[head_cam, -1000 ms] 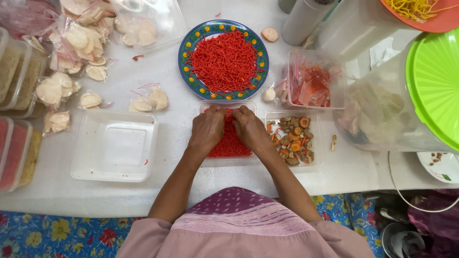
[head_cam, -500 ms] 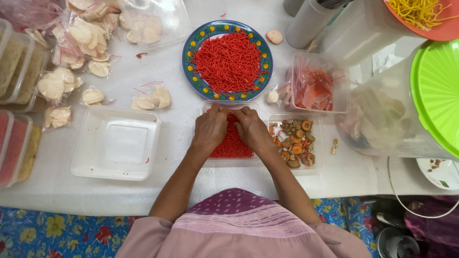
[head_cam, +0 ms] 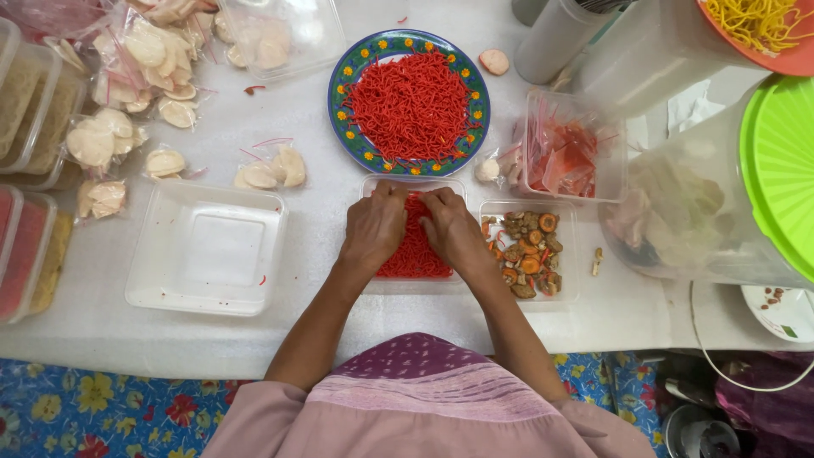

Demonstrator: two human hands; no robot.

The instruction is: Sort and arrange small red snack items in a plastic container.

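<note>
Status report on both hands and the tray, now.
Left hand and right hand both down on red strands in clear tray. Grip unclear. Blue plate just beyond; nothing blocking.

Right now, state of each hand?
Left hand: fingers curled, pressing on the red strands in the clear container; a firm grasp cannot be told.
Right hand: same, fingers bent into the red strands beside the left.

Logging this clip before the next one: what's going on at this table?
A person has both hands in a clear plastic tray of red noodle-like strands: left hand and right hand side by side, pressing on the strands. Beyond it sits a blue-rimmed plate heaped with the same strands; an empty clear tray lies to the left.
</note>
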